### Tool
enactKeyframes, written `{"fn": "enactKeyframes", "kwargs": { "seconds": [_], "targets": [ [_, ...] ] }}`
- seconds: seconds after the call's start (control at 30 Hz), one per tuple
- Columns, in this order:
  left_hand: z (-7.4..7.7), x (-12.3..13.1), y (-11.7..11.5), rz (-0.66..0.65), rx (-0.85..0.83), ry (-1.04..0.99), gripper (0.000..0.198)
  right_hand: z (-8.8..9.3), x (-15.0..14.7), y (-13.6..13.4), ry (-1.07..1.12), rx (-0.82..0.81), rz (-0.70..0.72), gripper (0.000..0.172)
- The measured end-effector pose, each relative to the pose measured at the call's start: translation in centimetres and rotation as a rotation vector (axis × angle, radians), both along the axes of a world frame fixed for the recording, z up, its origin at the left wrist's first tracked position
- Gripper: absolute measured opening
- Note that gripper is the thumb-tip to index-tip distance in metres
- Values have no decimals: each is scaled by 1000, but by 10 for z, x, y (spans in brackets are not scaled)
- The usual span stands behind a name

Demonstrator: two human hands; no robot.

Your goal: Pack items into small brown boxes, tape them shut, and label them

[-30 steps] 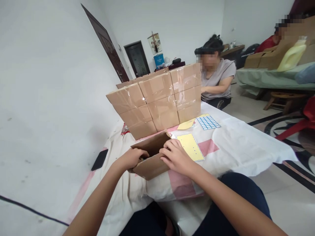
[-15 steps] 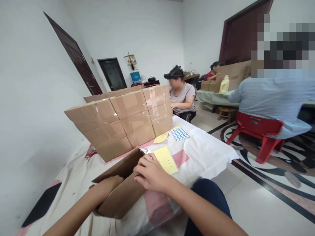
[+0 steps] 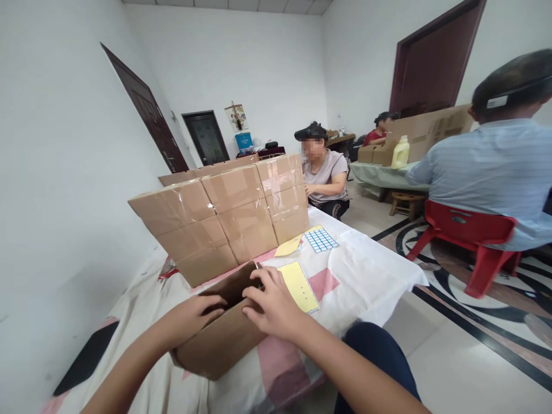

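Observation:
An open cardboard box stands on the cloth in front of me, tilted towards the lower left. My left hand is over the box's left part, its fingertips dipping inside the opening and the thumb apart. Nothing shows in its fingers. At the right end, my right hand rests over the box rim with its fingers spread and bent inwards. What lies inside the box is mostly hidden by my hands. Beside my right hand lies a yellow card with small blue dots.
Taped cardboard boxes are stacked behind the open box. A blue-gridded sheet and another yellow sheet lie on the cloth-covered table. A co-worker sits beyond; another person sits on a red chair.
My left hand has come up out of the box to its rim. My right hand has shifted slightly with fingers spread wider. The camera view has tilted up a little.

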State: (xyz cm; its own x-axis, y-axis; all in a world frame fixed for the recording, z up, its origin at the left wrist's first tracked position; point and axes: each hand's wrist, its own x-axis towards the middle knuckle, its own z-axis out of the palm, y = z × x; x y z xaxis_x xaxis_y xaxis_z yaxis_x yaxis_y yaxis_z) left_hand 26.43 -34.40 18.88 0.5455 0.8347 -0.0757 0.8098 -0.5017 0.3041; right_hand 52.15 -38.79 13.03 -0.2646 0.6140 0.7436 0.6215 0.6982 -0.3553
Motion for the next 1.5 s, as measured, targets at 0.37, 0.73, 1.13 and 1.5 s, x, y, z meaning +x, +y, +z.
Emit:
{"fn": "enactKeyframes", "kwargs": {
  "seconds": [0.37,0.73,1.13,1.5],
  "targets": [
    [-108,-32,-61,291,447,-806,52,-5,3,16,194,-278,113,68],
    [-111,-25,-49,353,287,-834,49,1,5,12,107,-187,112,52],
    [-102,-25,-44,413,230,-741,56,-1,5,14,111,-182,103,53],
    [-92,-22,-41,311,220,-720,56,-4,5,17,119,-197,89,54]
  ]
}}
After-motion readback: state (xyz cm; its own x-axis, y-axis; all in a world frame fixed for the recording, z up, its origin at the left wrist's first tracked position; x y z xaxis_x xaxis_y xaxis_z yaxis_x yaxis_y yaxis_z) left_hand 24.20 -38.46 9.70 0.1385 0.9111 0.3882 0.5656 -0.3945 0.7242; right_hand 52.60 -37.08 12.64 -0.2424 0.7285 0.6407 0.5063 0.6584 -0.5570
